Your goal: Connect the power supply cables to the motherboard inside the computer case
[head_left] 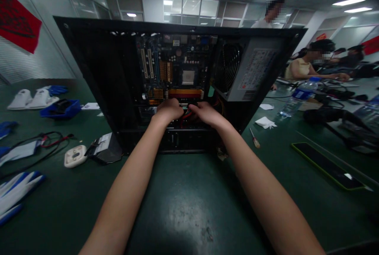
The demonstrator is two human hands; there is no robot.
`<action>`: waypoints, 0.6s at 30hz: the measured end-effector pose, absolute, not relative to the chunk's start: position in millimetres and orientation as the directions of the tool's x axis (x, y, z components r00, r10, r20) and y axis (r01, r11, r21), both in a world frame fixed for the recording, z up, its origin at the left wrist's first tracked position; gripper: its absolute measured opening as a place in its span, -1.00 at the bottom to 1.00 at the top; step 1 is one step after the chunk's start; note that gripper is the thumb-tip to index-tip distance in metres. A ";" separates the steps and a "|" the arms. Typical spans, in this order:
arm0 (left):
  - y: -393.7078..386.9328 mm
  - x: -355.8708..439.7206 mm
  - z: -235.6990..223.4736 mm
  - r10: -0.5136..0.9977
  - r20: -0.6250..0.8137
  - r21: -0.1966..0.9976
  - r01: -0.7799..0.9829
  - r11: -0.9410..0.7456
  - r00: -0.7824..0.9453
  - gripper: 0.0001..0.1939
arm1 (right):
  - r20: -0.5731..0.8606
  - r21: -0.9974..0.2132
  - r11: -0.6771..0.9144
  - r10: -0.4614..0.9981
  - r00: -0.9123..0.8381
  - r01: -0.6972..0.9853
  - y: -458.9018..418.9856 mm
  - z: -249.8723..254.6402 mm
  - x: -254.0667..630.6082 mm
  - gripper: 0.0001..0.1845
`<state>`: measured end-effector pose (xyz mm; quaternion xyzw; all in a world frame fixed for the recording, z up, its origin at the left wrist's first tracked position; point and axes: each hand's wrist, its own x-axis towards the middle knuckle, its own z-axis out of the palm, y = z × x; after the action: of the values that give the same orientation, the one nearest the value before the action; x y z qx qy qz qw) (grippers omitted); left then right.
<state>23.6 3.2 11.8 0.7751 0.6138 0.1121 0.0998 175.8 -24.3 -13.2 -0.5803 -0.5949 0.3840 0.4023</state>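
An open black computer case (100,73) stands on the green table (183,207), its inside facing me. A motherboard (174,69) fills its middle and a grey power supply (251,73) with a fan sits at the right. Both my arms reach into the case's lower part. My left hand (169,109) is closed just below the motherboard's yellow and red slots. My right hand (207,113) is closed beside it, and red wires (186,116) show between the two hands. What the fingers hold is hidden.
A screwdriver (254,138) and crumpled paper (265,122) lie right of the case, with a water bottle (299,96) and a black tray (328,165). Left are a blue bin (60,109), cables (44,144), a small black unit (105,149), gloves (17,192). People sit at the far right.
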 end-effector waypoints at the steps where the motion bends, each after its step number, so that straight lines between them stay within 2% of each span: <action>1: 3.0 24.3 11.5 0.973 0.056 0.296 0.927 -0.230 0.224 -0.58 | -0.021 -0.966 -0.021 1.000 0.001 0.256 -24.9 -11.8 174.1 -0.81; 4: 1.8 26.2 11.8 0.969 0.063 0.305 0.920 -0.247 0.239 -0.52 | -0.146 -0.987 -0.144 0.989 0.027 -0.071 -25.0 -8.4 167.2 -0.82; 7: 2.4 26.7 12.6 0.974 0.068 0.291 0.929 -0.228 0.218 -0.51 | -0.246 -0.949 -0.218 0.964 0.103 -0.227 -20.3 -7.1 157.7 -0.81; 11: 5.0 26.6 12.0 0.982 0.074 0.293 0.938 -0.188 0.173 -0.52 | -0.295 -0.939 -0.236 0.928 0.228 -0.251 -12.8 -7.3 144.5 -0.82; 18: -0.4 26.3 11.1 0.974 0.131 0.301 0.929 -0.216 0.184 -0.53 | -0.234 -0.960 -0.169 0.923 0.307 -0.225 -10.5 -11.2 140.8 -0.81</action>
<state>26.3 -0.4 11.1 0.7656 0.6214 0.1477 0.0765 140.8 -10.5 -11.2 -0.5743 -0.3035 0.5046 0.5687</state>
